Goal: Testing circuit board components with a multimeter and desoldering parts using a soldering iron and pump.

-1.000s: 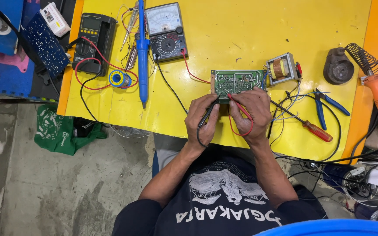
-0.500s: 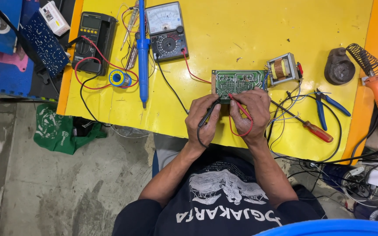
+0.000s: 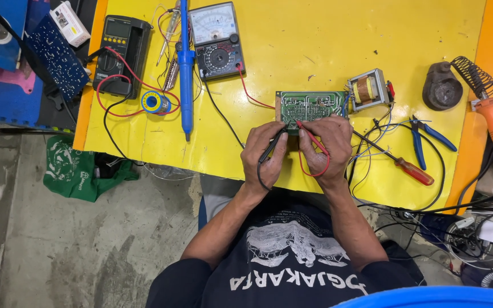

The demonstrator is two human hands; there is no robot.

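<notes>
Head view: left hand (image 3: pixel 266 153) is clamped on a black probe (image 3: pixel 271 147), right hand (image 3: pixel 327 145) on a red probe (image 3: pixel 310 134). Both probe tips rest at the near edge of the green circuit board (image 3: pixel 310 105), which lies flat on the yellow counter (image 3: pixel 315 40). A small transformer (image 3: pixel 367 89) sits just beside the board. An analogue meter (image 3: pixel 217 39) stands well apart; blue pliers (image 3: pixel 426 137) and a red-handled screwdriver (image 3: pixel 406 166) lie near the right hand.

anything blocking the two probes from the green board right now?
Nothing visible. The left hand holds the black probe and the right hand the red probe, both tips at the near edge of the green circuit board. The transformer sits beside it.
</notes>
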